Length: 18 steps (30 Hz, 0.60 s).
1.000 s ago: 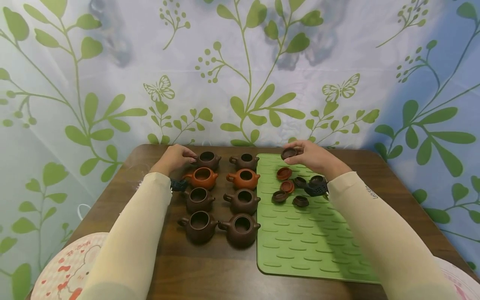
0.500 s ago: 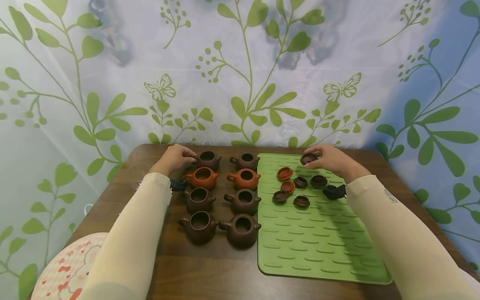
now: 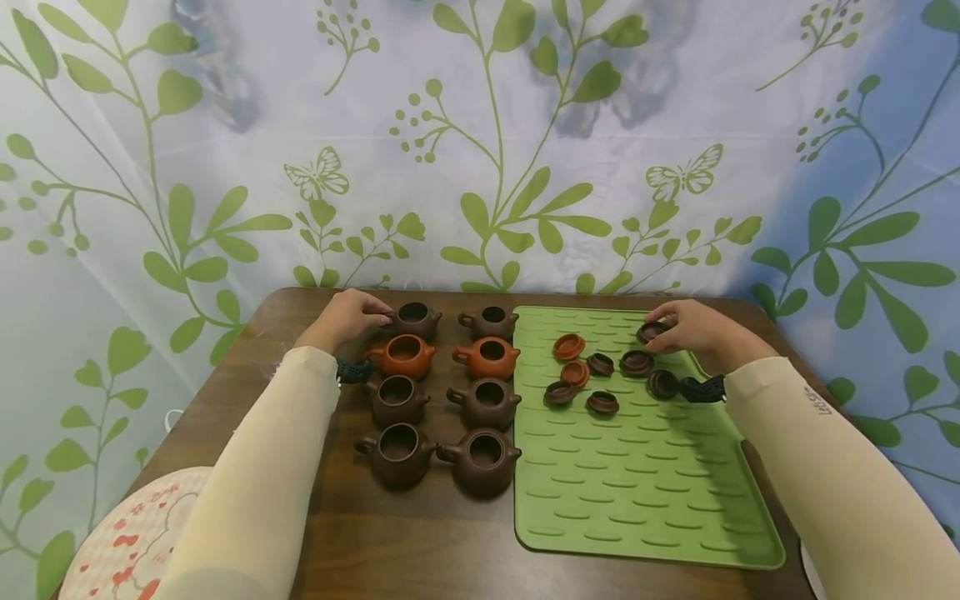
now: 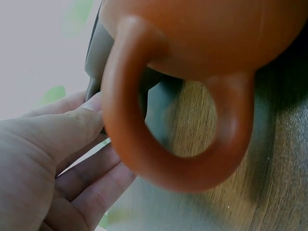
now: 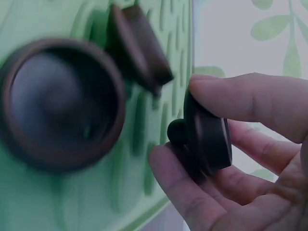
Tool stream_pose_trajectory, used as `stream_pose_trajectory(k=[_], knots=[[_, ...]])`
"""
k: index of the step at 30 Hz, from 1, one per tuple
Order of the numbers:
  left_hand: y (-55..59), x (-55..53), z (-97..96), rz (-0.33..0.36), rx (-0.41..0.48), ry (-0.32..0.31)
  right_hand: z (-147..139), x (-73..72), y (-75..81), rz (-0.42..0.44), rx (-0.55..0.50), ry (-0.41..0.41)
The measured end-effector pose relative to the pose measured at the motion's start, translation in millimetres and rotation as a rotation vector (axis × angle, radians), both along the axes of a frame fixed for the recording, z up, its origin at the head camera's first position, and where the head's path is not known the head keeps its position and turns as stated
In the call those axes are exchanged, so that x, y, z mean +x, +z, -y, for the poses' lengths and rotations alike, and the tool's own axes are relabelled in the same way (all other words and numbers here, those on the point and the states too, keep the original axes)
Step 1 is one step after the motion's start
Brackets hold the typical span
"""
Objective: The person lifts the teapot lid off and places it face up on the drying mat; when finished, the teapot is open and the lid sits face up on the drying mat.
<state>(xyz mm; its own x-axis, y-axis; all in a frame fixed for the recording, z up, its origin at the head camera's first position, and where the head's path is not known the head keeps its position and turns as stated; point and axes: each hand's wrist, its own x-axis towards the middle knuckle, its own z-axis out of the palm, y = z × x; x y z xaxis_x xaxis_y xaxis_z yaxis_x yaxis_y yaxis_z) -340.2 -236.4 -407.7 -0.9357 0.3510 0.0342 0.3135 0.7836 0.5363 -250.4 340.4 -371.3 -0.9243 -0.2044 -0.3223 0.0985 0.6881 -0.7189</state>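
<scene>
At the back left of the table, my left hand (image 3: 347,320) pinches the handle of a dark brown teapot (image 3: 417,322), which stands without a lid. In the left wrist view an orange teapot (image 4: 178,178) hides part of that grip. Over the far right of the green mat, my right hand (image 3: 697,330) holds a dark teapot lid (image 5: 210,139) by its edge between thumb and fingers. Its small knob points toward the mat. Close by lie other dark lids (image 3: 637,362), and an upturned one (image 5: 62,106) shows its hollow in the right wrist view.
Lidless teapots stand in two columns, including an orange one (image 3: 487,358) and dark brown ones (image 3: 483,458). Orange lids (image 3: 569,346) and dark lids lie on the green mat (image 3: 600,508). A round patterned seat or mat (image 3: 127,533) is at the lower left. A patterned cloth (image 3: 480,142) hangs behind the table.
My right hand has carried the dark lid rightward and lower over the mat, uncovering the lids beneath its wrist. The left hand has stayed at the back teapot's handle.
</scene>
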Motion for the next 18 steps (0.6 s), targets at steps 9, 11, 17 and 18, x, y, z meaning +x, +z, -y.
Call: stream_pose_trajectory(k=[9,11,17,18], knots=[[2.3,4.9,-2.6,0.010,-0.010,0.002,-11,9.1,-9.7,0.013,-0.026,-0.042],[2.1,4.9,-2.6,0.012,-0.010,0.000,-11,8.8,-9.2,-0.004,0.010,-0.037],[-0.4,0.7,-1.4,0.001,-0.008,-0.006,-16,5.2,-13.7,-0.009,0.132,-0.016],[-0.5,0.3,-1.6,-0.001,-0.006,-0.008,-17,4.8,-15.1,-0.005,0.142,-0.017]])
